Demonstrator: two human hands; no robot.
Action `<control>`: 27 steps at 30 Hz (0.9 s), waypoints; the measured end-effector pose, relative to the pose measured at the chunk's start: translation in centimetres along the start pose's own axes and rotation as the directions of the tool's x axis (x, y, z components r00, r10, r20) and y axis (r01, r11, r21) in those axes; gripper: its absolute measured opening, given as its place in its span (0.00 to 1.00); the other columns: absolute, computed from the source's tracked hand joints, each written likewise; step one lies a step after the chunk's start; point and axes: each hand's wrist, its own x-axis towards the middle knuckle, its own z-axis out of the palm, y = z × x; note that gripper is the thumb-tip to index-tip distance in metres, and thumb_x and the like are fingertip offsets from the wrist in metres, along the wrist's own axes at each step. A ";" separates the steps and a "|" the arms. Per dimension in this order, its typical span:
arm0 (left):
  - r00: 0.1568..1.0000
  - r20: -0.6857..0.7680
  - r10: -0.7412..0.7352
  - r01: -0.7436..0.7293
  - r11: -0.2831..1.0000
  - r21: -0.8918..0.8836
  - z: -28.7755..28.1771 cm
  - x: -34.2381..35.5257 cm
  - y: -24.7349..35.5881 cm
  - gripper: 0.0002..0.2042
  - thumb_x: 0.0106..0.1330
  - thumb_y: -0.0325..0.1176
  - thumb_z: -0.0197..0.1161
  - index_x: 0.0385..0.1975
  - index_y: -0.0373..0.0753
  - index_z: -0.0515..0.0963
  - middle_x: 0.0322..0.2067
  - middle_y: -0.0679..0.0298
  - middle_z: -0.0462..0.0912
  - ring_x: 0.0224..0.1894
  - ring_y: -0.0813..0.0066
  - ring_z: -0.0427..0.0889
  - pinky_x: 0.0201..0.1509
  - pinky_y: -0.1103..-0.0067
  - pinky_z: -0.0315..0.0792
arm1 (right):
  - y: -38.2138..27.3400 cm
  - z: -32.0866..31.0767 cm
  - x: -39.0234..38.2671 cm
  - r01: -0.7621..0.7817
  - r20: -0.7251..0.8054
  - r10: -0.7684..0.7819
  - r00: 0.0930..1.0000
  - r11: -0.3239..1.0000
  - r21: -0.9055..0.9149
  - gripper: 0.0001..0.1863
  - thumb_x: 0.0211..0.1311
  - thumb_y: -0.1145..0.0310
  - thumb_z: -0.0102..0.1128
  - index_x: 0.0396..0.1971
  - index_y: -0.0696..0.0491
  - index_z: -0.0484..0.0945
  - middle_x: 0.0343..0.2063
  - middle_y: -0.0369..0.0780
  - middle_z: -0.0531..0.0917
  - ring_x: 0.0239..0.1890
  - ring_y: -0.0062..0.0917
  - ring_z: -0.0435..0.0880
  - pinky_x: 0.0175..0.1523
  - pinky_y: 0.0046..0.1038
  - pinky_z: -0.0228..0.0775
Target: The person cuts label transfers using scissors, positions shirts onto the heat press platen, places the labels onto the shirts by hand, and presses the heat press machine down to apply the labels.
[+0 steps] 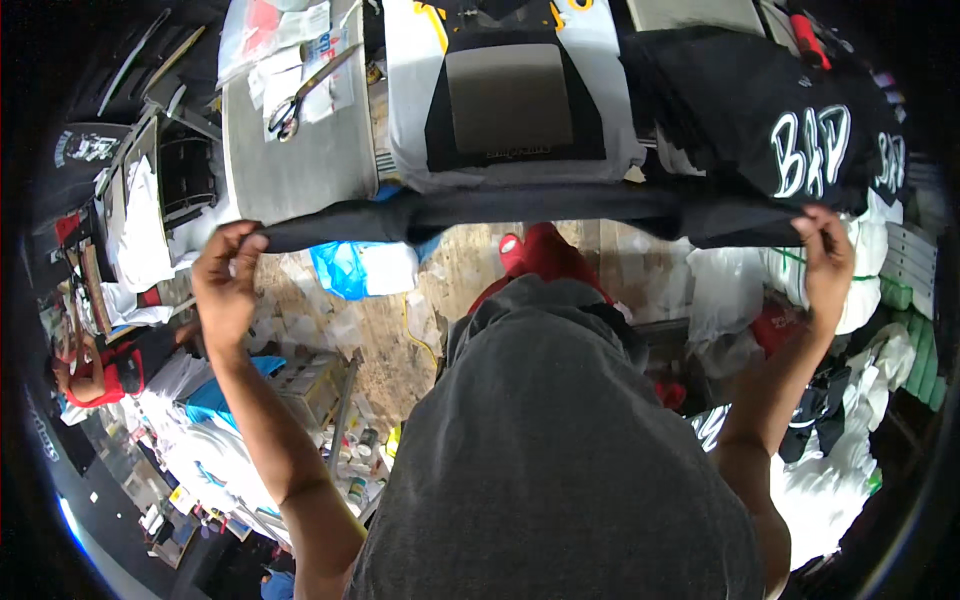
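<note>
far left: a person in a red top [95, 375] sits low by the edge, with stacks of white folded shirts [140, 225] above and more white garments [215, 450] piled along the floor.
floor clutter: a cardboard box [310, 385] sits near the left forearm, can't tell what's in it. just right of it a bunch of small jars [355, 465] stand together on the floor, contents too small to make out.
left hand: left hand [225, 285] is up at the left end of the black garment [500, 210], fingers [238, 240] curled and clamped over the fabric edge, thumb tucked under.
grey table: a grey table [300, 150] behind that hand has scissors [290, 110] lying on it, plus plastic bags of paper stuff [285, 45] near its top edge.
blue bag: a blue and white plastic bag [360, 268] hangs just below the stretched cloth, contents not clear.
black garment: pulled out flat and wide between both hands, running across the front of the press, edge bunched where it's gripped.
press: a grey platen [508, 95] sits on a black and white shirt [420, 100] right behind the stretched garment.
right hand: right hand [828, 265] pinches the right end, fingers [815, 228] shut on the fabric, cloth poking out above the knuckles.
right side: a black shirt with white lettering [790, 130] is heaped behind, white and green bundles [905, 320] stacked at the edge.
</note>
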 end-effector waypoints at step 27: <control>0.846 0.529 -0.065 0.027 0.996 0.079 21.0 25.6 -0.1 0.14 0.63 0.29 0.51 0.44 0.33 0.80 0.36 0.50 0.84 0.38 0.61 0.84 0.50 0.72 0.75 | -3.1 27.7 23.9 0.046 0.795 -0.051 0.604 0.999 0.029 0.10 0.69 0.71 0.56 0.47 0.57 0.78 0.36 0.36 0.82 0.39 0.22 0.78 0.47 0.26 0.70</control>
